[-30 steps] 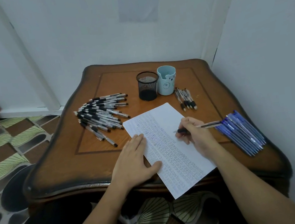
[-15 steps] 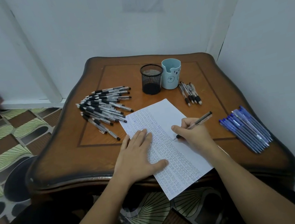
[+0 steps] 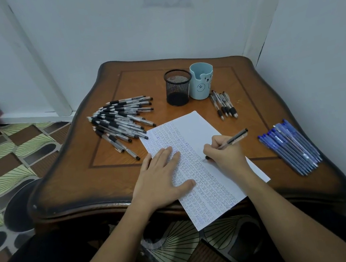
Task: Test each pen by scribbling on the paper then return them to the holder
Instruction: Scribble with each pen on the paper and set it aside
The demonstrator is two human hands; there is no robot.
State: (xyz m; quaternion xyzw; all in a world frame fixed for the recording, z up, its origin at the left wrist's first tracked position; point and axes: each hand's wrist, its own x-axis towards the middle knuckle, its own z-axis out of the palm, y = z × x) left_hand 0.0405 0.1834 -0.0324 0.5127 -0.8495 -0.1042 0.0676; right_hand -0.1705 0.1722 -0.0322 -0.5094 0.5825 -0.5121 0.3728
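Observation:
A white sheet of paper (image 3: 191,126), covered in rows of blue scribbles, lies on the wooden table (image 3: 69,189) and overhangs its front edge. My left hand (image 3: 163,176) presses flat on the paper's left part. My right hand (image 3: 226,154) grips a clear black-tipped pen (image 3: 235,137) with its tip down on the paper. At the back stand a black mesh holder (image 3: 178,86) and a light blue bear cup (image 3: 201,81). A large heap of black-grip pens (image 3: 119,120) lies at the left.
A few black-grip pens (image 3: 224,104) lie right of the blue cup. A row of blue pens (image 3: 292,147) lies near the table's right edge. White walls close in behind and at the right. Patterned floor (image 3: 4,159) shows at the left.
My right hand has turned the pen from lying sideways to a writing angle and set its tip on the paper. My left hand slid slightly further onto the sheet.

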